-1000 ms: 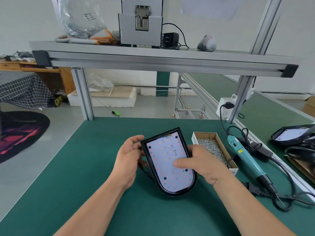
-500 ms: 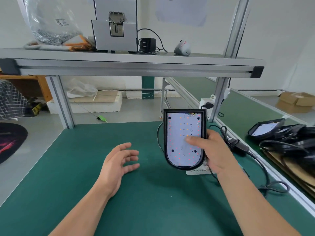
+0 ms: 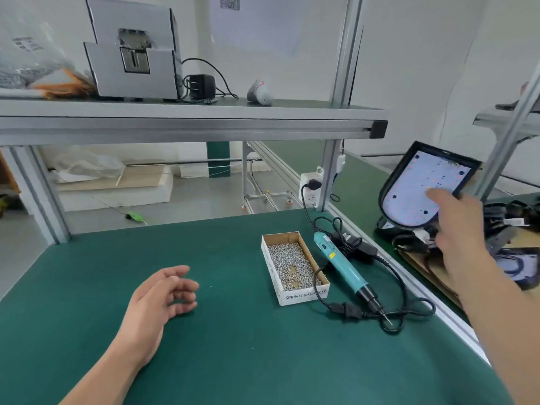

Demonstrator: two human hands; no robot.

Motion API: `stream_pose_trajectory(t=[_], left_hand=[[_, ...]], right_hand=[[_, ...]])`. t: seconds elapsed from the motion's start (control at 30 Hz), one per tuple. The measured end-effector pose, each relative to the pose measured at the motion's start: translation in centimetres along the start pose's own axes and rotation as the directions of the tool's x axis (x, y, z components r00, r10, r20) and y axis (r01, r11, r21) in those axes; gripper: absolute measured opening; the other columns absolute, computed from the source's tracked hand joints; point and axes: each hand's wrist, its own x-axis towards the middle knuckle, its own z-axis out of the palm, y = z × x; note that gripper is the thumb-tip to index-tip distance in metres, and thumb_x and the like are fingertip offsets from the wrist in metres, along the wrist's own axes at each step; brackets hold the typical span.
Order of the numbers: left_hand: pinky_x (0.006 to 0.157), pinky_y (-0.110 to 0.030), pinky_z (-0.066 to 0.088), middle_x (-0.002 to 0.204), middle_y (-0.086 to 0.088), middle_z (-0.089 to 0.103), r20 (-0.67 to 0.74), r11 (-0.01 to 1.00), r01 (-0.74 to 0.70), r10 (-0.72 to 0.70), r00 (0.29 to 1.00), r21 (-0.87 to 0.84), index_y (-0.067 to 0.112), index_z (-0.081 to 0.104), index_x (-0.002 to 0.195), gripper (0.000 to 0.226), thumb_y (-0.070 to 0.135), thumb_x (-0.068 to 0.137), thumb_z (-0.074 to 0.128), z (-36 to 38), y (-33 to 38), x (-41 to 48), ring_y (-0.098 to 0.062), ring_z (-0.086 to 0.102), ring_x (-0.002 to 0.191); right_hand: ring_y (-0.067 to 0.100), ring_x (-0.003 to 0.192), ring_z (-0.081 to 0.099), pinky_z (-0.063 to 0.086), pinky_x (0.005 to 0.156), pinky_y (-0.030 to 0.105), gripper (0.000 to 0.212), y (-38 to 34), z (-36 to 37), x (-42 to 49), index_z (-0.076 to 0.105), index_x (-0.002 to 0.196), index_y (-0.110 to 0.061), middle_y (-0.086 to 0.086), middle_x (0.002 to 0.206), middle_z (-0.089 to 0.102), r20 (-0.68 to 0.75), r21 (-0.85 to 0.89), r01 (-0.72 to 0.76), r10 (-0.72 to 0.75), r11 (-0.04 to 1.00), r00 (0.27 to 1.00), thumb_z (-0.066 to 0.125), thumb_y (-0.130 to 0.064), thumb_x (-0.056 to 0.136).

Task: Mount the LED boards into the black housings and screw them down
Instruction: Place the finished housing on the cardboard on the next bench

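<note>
My right hand (image 3: 458,229) grips a black housing (image 3: 393,182) with a white LED board (image 3: 420,190) seated in it, thumb on the board's face. It holds the housing in the air at the far right, above a pile of other black housings and cables (image 3: 511,226) on the neighbouring bench. My left hand (image 3: 162,296) rests on the green mat with loosely curled fingers and holds nothing. A teal electric screwdriver (image 3: 343,264) lies on the mat beside a cardboard box of screws (image 3: 290,266).
The screwdriver's black cord (image 3: 403,290) loops near the mat's right edge and runs up to a socket (image 3: 309,188) on the frame post. An aluminium shelf (image 3: 187,124) spans overhead with a grey box and a charger. An aluminium rail separates the two benches.
My right hand has carried the housing with its board from the middle of the mat up and to the right, over the neighbouring bench. My left hand let go and now lies on the mat.
</note>
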Motion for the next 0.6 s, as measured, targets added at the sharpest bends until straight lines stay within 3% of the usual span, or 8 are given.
stream_pose_trajectory(t=[0.07, 0.13, 0.2, 0.3, 0.37, 0.5, 0.6], left_hand=[[0.085, -0.054, 0.058, 0.101, -0.027, 0.074, 0.005, 1.0, -0.005, 0.005, 1.0, 0.006, 0.003, 0.066, 0.124, 0.028, 0.006, 0.109, 0.043, -0.1, -0.1, 0.0, -0.034, 0.066, 0.084], [0.085, -0.055, 0.057, 0.101, -0.028, 0.073, 0.012, 1.0, -0.011, 0.01, 1.0, 0.008, 0.003, 0.066, 0.124, 0.028, 0.007, 0.109, 0.043, -0.1, -0.2, 0.1, -0.034, 0.066, 0.084], [0.084, -0.055, 0.057, 0.101, -0.029, 0.073, 0.017, 1.0, -0.016, 0.016, 1.0, 0.005, 0.003, 0.067, 0.124, 0.029, 0.008, 0.11, 0.043, -0.2, -0.3, 0.1, -0.034, 0.066, 0.084], [0.085, -0.056, 0.056, 0.101, -0.03, 0.072, 0.021, 1.0, -0.014, 0.014, 1.0, -0.002, 0.002, 0.067, 0.124, 0.029, 0.008, 0.11, 0.042, -0.2, -0.3, 0.2, -0.036, 0.065, 0.085], [0.085, -0.057, 0.056, 0.102, -0.031, 0.071, 0.022, 1.0, -0.008, 0.009, 1.0, -0.003, 0.001, 0.068, 0.123, 0.03, 0.009, 0.11, 0.042, -0.3, -0.3, 0.3, -0.036, 0.065, 0.085], [0.086, -0.058, 0.055, 0.103, -0.031, 0.071, 0.034, 1.0, -0.013, 0.013, 0.999, -0.007, 0.001, 0.069, 0.121, 0.031, 0.01, 0.11, 0.041, -0.4, -0.4, 0.3, -0.035, 0.065, 0.085], [0.085, -0.058, 0.055, 0.103, -0.032, 0.071, 0.039, 1.0, -0.012, 0.013, 0.999, -0.013, 0.0, 0.069, 0.121, 0.032, 0.01, 0.111, 0.04, -0.5, -0.5, 0.4, -0.035, 0.065, 0.085]], right_hand=[[0.018, 0.076, 0.051, 0.037, 0.068, 0.032, 0.027, -0.1, -1.8, 2.5, 0.072, 0.097, -0.021, -0.006, 0.085, 0.062, -0.071, -0.03, -0.013, 0.011, 0.999, 0.997, 0.074, -0.037, 0.076], [0.02, 0.078, 0.044, 0.031, 0.069, 0.041, 0.027, -0.1, -3.3, 4.6, 0.07, 0.1, -0.017, 0.004, 0.089, 0.052, -0.125, -0.07, -0.005, -0.004, 0.998, 0.992, 0.071, -0.033, 0.078], [0.02, 0.073, 0.042, 0.031, 0.064, 0.036, 0.027, 0.1, -4.3, 5.9, 0.067, 0.099, -0.015, 0.005, 0.084, 0.049, -0.163, -0.124, -0.005, -0.015, 0.992, 0.987, 0.069, -0.032, 0.078], [0.019, 0.082, 0.048, 0.035, 0.072, 0.035, 0.036, 0.9, -5.6, 7.6, 0.061, 0.102, -0.001, 0.005, 0.091, 0.053, -0.232, -0.148, -0.004, -0.031, 0.989, 0.972, 0.071, -0.029, 0.082], [0.019, 0.085, 0.049, 0.037, 0.071, 0.037, 0.035, 1.2, -6.0, 8.1, 0.056, 0.098, -0.012, 0.006, 0.098, 0.053, -0.304, -0.144, -0.051, 0.005, 0.988, 0.953, 0.074, -0.036, 0.08], [0.025, 0.113, 0.053, 0.046, 0.08, 0.041, 0.075, 1.9, -6.6, 8.9, 0.048, 0.13, -0.013, 0.004, 0.119, 0.054, -0.4, -0.195, -0.114, 0.027, 0.974, 0.916, 0.073, -0.048, 0.069], [0.028, 0.114, 0.054, 0.049, 0.079, 0.044, 0.072, 3.1, -7.0, 9.5, 0.044, 0.126, -0.014, 0.01, 0.12, 0.054, -0.369, -0.326, -0.113, -0.016, 0.939, 0.929, 0.078, -0.048, 0.073]])
